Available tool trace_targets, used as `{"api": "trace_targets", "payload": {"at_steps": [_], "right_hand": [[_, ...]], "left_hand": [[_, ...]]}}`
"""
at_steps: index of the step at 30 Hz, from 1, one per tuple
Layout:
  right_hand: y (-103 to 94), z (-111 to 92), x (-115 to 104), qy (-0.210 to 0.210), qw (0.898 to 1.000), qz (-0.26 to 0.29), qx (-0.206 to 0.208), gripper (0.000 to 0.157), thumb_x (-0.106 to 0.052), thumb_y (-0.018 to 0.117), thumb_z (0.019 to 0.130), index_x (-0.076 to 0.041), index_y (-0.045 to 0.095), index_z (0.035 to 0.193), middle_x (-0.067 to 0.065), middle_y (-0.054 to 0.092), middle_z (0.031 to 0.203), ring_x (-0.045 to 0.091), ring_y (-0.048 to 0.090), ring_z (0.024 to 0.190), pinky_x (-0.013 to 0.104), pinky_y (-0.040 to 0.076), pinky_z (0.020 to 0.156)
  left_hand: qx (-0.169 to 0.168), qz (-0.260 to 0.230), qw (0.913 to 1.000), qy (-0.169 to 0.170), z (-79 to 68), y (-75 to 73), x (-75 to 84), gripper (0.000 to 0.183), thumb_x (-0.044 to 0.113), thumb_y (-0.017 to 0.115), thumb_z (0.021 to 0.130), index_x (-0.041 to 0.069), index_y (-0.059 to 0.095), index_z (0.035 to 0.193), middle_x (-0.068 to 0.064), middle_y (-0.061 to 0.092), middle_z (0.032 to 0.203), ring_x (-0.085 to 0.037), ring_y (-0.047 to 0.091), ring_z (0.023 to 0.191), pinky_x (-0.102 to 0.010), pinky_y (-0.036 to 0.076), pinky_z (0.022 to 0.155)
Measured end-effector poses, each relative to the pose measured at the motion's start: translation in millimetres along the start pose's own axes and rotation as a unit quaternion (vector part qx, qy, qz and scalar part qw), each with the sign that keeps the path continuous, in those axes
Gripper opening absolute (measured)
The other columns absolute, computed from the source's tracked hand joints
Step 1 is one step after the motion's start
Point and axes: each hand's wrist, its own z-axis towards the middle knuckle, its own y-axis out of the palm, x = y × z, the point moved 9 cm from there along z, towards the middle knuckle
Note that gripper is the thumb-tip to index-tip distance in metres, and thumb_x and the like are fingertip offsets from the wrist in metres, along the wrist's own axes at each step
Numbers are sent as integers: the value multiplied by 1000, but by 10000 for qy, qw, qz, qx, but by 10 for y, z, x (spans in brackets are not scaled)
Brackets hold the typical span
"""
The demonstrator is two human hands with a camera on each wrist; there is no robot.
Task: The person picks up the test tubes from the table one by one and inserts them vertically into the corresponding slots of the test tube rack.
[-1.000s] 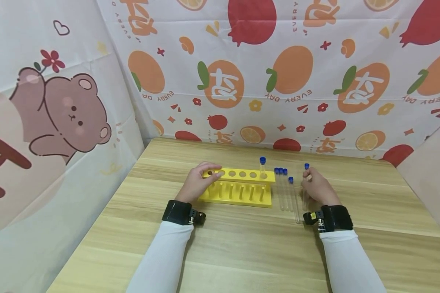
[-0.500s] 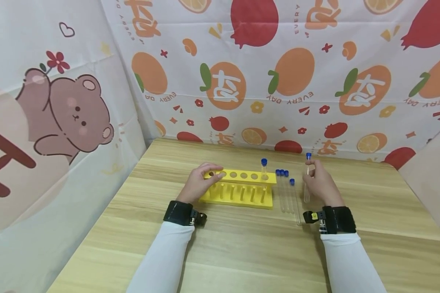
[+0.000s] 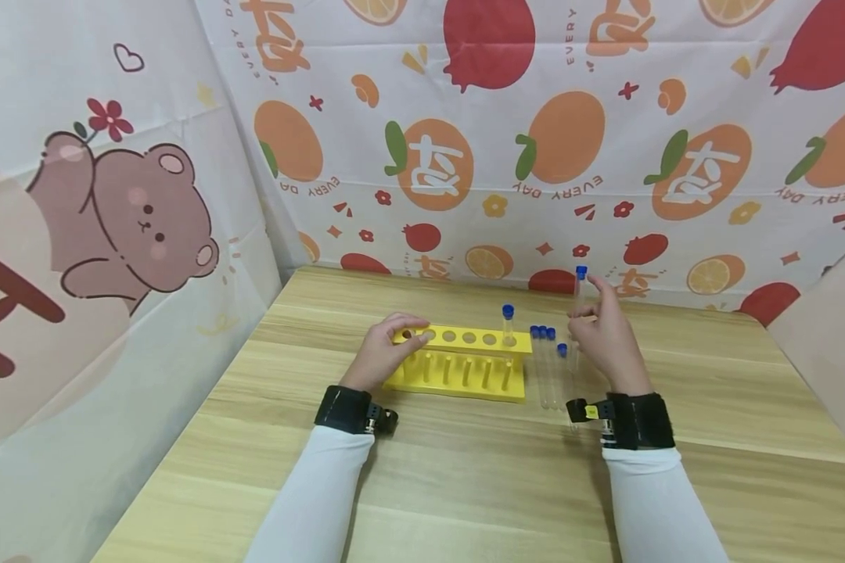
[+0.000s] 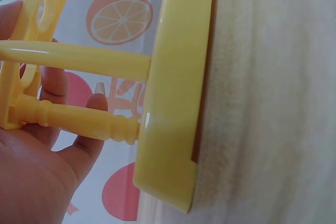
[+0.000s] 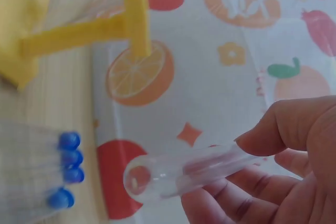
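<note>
Nearest my head camera are two white sleeves (image 3: 317, 493), in front of the rack, each ending in a black wristband (image 3: 343, 409) with a small camera (image 3: 387, 422) on it. They reach over a wood-grain tabletop (image 3: 444, 477) to the yellow rack (image 3: 458, 392), my landmark here. To its right I see four loose tubes (image 3: 552, 371) lying just beside its end, blue caps toward the far side; three lie side by side and the fourth sits a little nearer me. At the rack's left end, the left hand (image 3: 383, 348) has its fingers gripping the top bar, and my left wrist view shows them wrapped around that end. Beyond the loose tubes, right of the rack, the right hand (image 3: 609, 336) has its fingers pinching the held tube (image 3: 580, 291), which I read as roughly upright, blue cap on top; my right wrist view shows its rounded bottom hanging free. The racked tube (image 3: 508, 324) stands upright in the rack's rightmost hole, its blue cap above the bar. Behind the rack I have a fruit-print cloth (image 3: 496, 156), and to its left a bear-print cloth (image 3: 148, 211).
</note>
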Motion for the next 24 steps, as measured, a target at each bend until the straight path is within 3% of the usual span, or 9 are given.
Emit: {"api": "trace_targets", "payload": {"at_steps": [3, 10, 24], "right_hand": [[-6, -25, -118, -182, 9997, 83, 146, 76, -11, 53, 94, -22, 14, 158, 11, 66, 108, 28, 65, 77, 30, 55, 69], [-55, -95, -376, -623, 9962, 229, 560, 71, -13, 57, 96, -23, 21, 157, 9, 66, 111, 24, 59, 73, 19, 51, 68], [-101, -229, -714, -1345, 9825, 824, 991, 71, -16, 63, 95, -27, 26, 154, 5, 68, 108, 11, 67, 80, 15, 52, 79]], "left_hand": [[3, 34, 10000, -17, 1, -2, 2, 29, 17, 67, 94, 5, 68, 121, -10, 64, 121, -22, 56, 105, -29, 49, 82], [119, 1, 9999, 48, 142, 42, -406, 27, 33, 70, 92, 23, 71, 117, 7, 64, 117, -14, 57, 107, -32, 52, 84], [134, 68, 9998, 95, 143, 38, -396, 28, 33, 69, 92, 22, 71, 118, 6, 64, 118, -15, 56, 111, -30, 51, 86]]}}
